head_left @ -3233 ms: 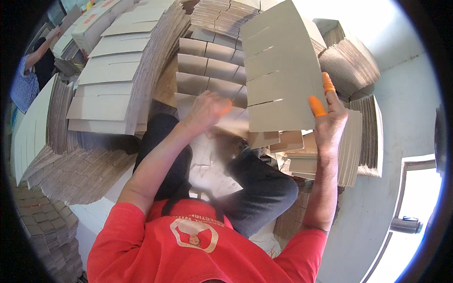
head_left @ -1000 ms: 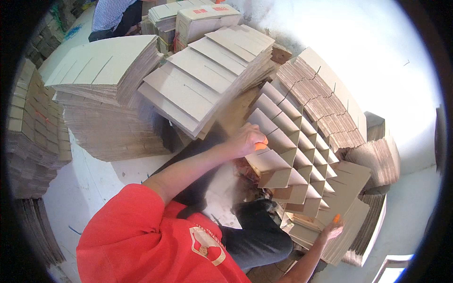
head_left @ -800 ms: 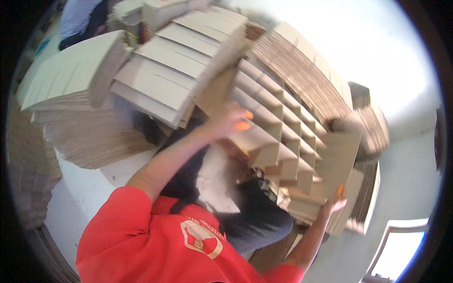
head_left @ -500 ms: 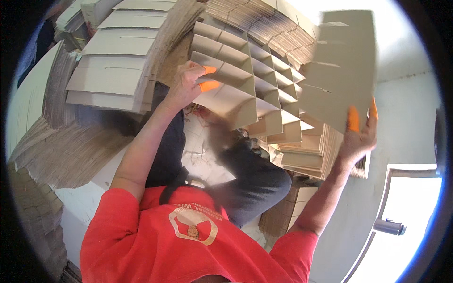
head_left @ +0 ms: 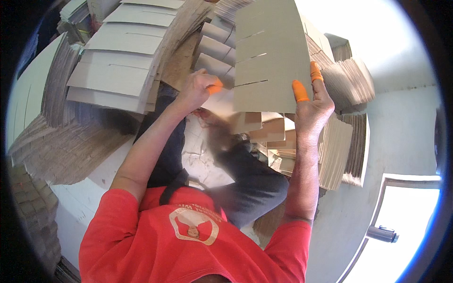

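My right hand [head_left: 312, 111], with orange finger cots on its fingertips, grips a slotted cardboard sheet [head_left: 271, 42] by its right edge. The sheet stands tilted in front of a cardboard divider grid [head_left: 216, 51] and hides most of its cells. Parallel slits run in from the sheet's left edge. My left hand [head_left: 194, 89] is closed at the near left edge of the grid, pinching a divider strip there, with an orange cot showing. Whether the sheet's slits meet the grid's strips cannot be seen.
Stacked slotted cardboard sheets [head_left: 120, 61] rise at the left, with more piles [head_left: 71, 155] below them. Other cardboard stacks [head_left: 347, 82] stand at the right, by a pale wall [head_left: 401, 127] and a bright opening. My dark-trousered legs [head_left: 247, 184] lie beneath the grid.
My right hand has brought the slotted sheet leftward, from beside the grid to over it. My left hand has shifted slightly right and down at the grid's edge.
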Available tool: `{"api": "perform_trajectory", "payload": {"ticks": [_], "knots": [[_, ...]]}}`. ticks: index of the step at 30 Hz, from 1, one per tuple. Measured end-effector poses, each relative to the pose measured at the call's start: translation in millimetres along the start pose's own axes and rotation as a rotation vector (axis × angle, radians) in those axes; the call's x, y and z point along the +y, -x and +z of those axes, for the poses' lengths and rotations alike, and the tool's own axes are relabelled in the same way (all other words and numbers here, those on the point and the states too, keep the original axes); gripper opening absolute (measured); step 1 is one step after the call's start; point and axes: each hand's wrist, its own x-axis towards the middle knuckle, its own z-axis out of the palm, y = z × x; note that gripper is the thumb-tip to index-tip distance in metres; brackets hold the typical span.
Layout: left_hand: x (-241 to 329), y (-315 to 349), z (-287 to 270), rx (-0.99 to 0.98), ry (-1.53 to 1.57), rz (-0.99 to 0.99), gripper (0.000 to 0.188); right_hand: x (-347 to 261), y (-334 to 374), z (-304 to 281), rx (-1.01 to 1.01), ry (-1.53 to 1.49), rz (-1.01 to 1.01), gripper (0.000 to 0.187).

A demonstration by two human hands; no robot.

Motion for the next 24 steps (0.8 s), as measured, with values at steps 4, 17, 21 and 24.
{"api": "perform_trajectory", "payload": {"ticks": [4,17,21,24], "knots": [[-4.5,1.1,0.2,-0.007,0.021,0.0,0.011,1.0,-4.5,4.7,0.042,-0.004,-0.004,0.056],[0.0,-2.4,-2.1,0.012,0.039,-0.019,0.012,-3.0,-1.7,11.2,-0.06,0.007,-0.014,0.055],[-2.1,-2.6,0.1,-0.005,0.038,-0.016,0.013,-8.3,0.6,12.6,-0.086,0.033,0.039,0.055],[-2.2,-4.8,0.0,-0.001,0.017,-0.028,0.013,-12.5,5.7,19.4,-0.046,-0.062,0.102,0.051]]}}
